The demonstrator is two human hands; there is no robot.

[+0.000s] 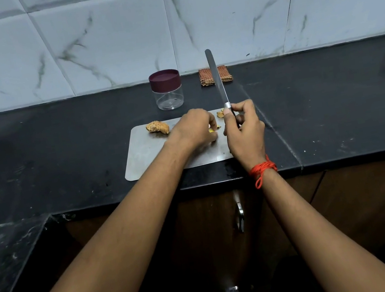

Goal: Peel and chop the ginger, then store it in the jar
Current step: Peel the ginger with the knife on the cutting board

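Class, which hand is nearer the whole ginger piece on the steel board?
Left. The left hand is just right of the ginger piece; the right hand, gripping the knife, is farther right.

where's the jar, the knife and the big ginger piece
jar (168, 98), head view, on its clear body
knife (217, 78), head view, middle of the blade
big ginger piece (157, 127), head view, its middle

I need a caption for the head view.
The right hand holds the knife blade-up while the left hand holds a ginger piece on the steel board; lidded jar stands behind.
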